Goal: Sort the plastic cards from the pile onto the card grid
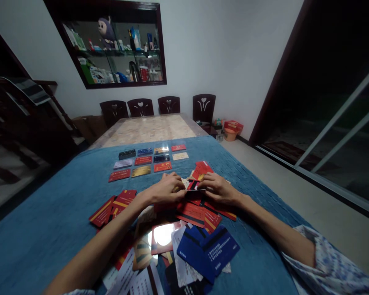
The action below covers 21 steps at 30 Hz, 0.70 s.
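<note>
Over a loose heap of plastic cards, my left hand (169,188) and my right hand (219,189) pinch a red and white card (193,185) from opposite sides. Its lower edge is raised toward me. Red cards (190,213) lie under and around my hands, some with dark or gold stripes. Closer to me are blue cards (219,250), fanned over white and gold ones. Beyond my left hand, rows of cards lie laid out apart, among them a gold card (140,171) and an orange-red card (162,166). My fingers partly hide the held card.
A blue cloth (55,205) covers the near part of the long table (153,125). Two red striped cards (103,211) lie left of my left forearm. Dark chairs (203,107) stand at the far end. A sliding door (329,123) is at the right.
</note>
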Motion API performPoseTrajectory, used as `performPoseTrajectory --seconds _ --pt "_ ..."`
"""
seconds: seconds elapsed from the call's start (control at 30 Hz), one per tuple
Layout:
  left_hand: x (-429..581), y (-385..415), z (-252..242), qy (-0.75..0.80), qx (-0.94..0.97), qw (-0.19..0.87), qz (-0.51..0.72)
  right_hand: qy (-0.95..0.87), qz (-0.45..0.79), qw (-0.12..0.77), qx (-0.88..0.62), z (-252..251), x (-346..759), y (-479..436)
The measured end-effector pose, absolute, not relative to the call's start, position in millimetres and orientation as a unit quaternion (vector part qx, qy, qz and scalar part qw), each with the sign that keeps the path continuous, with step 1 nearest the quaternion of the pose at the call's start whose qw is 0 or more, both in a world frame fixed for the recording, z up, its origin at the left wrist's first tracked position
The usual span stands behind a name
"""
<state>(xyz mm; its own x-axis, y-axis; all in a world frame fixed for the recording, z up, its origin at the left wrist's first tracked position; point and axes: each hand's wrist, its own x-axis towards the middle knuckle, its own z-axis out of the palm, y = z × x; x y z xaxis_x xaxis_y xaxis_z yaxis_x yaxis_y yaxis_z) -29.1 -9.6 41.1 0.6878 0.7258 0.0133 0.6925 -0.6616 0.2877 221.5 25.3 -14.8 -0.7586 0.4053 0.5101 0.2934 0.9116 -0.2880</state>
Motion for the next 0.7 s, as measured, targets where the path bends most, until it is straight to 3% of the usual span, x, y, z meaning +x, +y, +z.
performPoseTrajectory --seconds 0.37,0.7 --pt "-31.3 0.0 34.9 0.365 0.917 0.109 0.115 -0.921 0.082 0.313 -0.217 -18.7 219.5 27.1" --pt "-32.8 1.7 30.3 0.373 0.900 0.154 0.163 -0.904 0.106 0.329 -0.251 -21.1 219.0 29.7"
